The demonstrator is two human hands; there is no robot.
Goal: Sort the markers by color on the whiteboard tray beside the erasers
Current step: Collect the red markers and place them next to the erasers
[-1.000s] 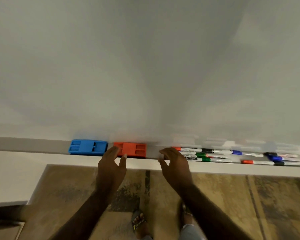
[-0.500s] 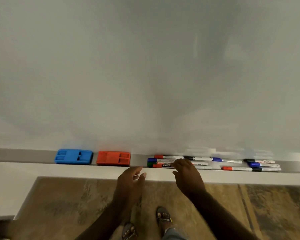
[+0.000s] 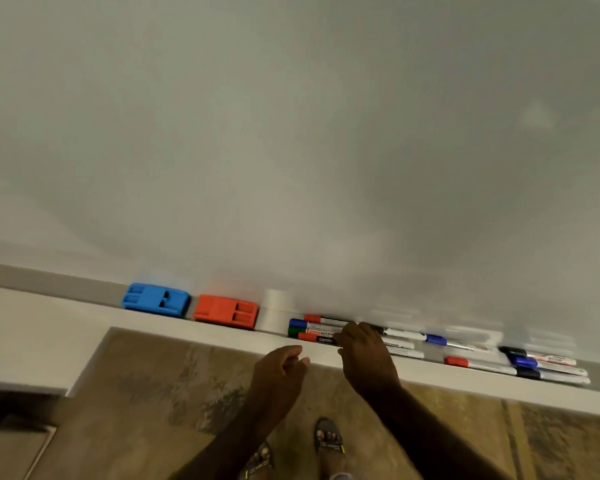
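A blue eraser (image 3: pixel 155 299) and a red eraser (image 3: pixel 224 310) lie side by side on the whiteboard tray (image 3: pixel 84 311). Right of them is a bundle of markers (image 3: pixel 309 330) with blue, green and red caps. My right hand (image 3: pixel 364 355) curls over the bundle's right half, fingers behind it and thumb in front. More markers lie loose further right: a blue-capped one (image 3: pixel 435 339), a red-capped one (image 3: pixel 456 362), and a black and blue group (image 3: pixel 534 362). Just below the tray's front edge my left hand (image 3: pixel 281 372) hangs loosely curled and holds nothing.
A white object (image 3: pixel 274 310) stands between the red eraser and the markers. The whiteboard (image 3: pixel 291 133) rises straight behind the tray. Below are a patterned floor (image 3: pixel 153 393) and my sandalled feet (image 3: pixel 328 441).
The marker bundle under my right hand has slid left, closer to the red eraser. My left hand has dropped off the tray edge and shifted right. The view has panned right.
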